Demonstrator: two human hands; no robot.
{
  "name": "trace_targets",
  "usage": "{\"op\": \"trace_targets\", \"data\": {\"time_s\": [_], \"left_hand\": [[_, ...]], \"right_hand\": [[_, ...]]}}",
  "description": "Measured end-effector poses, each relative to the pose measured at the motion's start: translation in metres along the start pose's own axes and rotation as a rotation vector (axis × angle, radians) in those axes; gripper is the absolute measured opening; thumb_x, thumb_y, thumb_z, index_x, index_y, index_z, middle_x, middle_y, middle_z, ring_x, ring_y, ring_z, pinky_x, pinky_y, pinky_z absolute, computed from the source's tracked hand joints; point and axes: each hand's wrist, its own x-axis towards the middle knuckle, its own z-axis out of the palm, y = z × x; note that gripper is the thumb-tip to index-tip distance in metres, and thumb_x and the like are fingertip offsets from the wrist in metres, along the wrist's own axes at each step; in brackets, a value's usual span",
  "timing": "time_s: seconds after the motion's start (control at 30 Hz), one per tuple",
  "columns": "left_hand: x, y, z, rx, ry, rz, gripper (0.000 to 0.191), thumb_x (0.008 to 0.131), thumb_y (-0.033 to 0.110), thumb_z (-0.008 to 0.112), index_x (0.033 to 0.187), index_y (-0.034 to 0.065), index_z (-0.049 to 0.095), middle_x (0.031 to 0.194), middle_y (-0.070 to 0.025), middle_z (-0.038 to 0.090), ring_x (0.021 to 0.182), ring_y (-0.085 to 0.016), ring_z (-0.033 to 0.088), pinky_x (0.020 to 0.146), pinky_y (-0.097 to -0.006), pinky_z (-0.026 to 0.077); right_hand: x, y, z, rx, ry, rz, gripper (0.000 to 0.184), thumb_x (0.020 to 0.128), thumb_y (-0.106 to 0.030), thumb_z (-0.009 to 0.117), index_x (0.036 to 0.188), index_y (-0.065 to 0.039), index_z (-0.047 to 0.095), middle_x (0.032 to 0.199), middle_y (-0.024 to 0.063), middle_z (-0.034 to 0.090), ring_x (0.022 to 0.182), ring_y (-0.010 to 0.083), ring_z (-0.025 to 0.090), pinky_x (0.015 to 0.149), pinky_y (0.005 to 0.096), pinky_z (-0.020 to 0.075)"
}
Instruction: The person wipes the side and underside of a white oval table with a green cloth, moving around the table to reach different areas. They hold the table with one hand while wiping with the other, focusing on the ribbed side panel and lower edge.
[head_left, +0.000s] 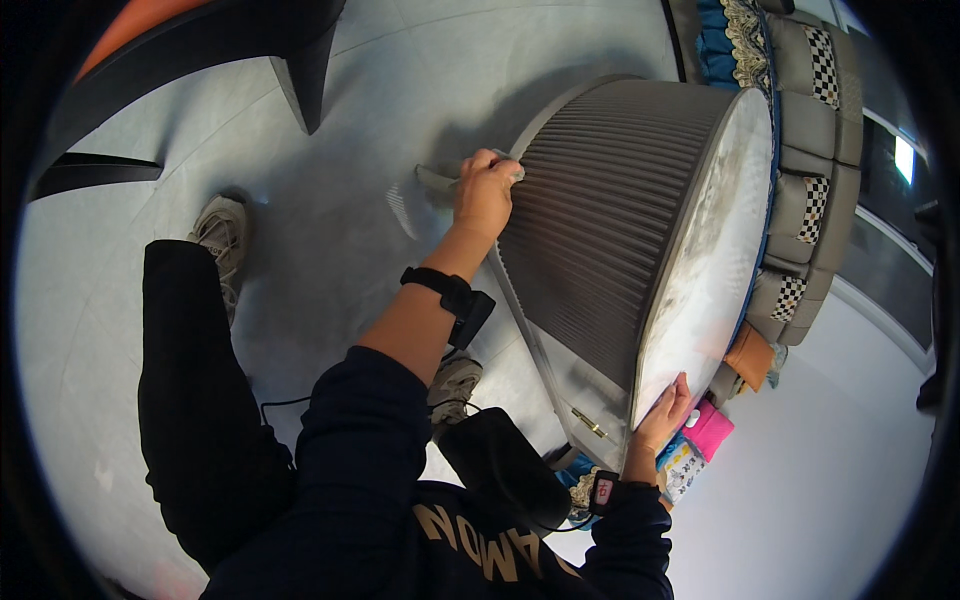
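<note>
Before me stands a curved piece of furniture with a grey fluted side (600, 202) and a glossy white top (709, 255) with dark, marble-like patches. At the lower edge of the fluting, my left hand (484, 191) grips a pale grey cloth (439, 184), part of which hangs loose beyond the fingers. My right hand (664, 412) rests on the near end of the white top, its fingers spread a little and nothing in them. A gold-coloured handle (589, 422) sits on a flat panel near my right wrist. Both wrists wear black strapped devices.
Behind the furniture runs a grey sofa (806, 135) with checkered cushions and an orange cushion (750, 356). A pink item (709, 429) lies near my right hand. Black furniture legs (304, 82) stand at the upper left on the tiled floor (330, 195). A black cable (285, 403) passes by my legs.
</note>
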Motion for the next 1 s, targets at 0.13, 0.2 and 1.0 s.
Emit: {"op": "trace_targets", "data": {"time_s": [0.13, 0.2, 1.0], "left_hand": [[0.002, 0.024, -0.006, -0.125, -0.014, 0.067, 0.015, 0.082, 0.004, 0.062, 0.093, 0.0125, 0.067, 0.096, -0.007, 0.059, 0.093, -0.03, 0.055, 0.081, -0.0395, 0.047], [0.001, 0.044, -0.009, -0.228, -0.018, 0.128, 0.014, 0.081, 0.002, 0.062, 0.092, 0.0104, 0.066, 0.095, -0.0072, 0.06, 0.091, -0.03, 0.056, 0.081, -0.0391, 0.047], [0.021, 0.126, -0.013, -0.61, -0.049, 0.345, 0.018, 0.076, -0.003, 0.063, 0.088, 0.0101, 0.066, 0.094, -0.0055, 0.063, 0.091, -0.026, 0.057, 0.079, -0.0362, 0.047]], "right_hand": [[-0.001, -0.002, 0.001, 0.003, -0.009, -0.025, 0.034, 0.096, -0.008, 0.043, 0.127, 0.005, 0.045, 0.135, 0.0152, 0.046, 0.127, 0.0224, 0.041, 0.109, 0.0333, 0.0261], [0.0, -0.003, 0.001, -0.004, -0.002, -0.009, 0.034, 0.096, -0.009, 0.043, 0.127, 0.006, 0.045, 0.134, 0.0151, 0.047, 0.126, 0.0221, 0.042, 0.109, 0.0331, 0.0265], [-0.004, -0.008, 0.004, -0.013, 0.004, -0.055, 0.035, 0.097, -0.01, 0.043, 0.128, 0.004, 0.046, 0.129, 0.0105, 0.051, 0.117, 0.0168, 0.046, 0.104, 0.0298, 0.0313]]}}
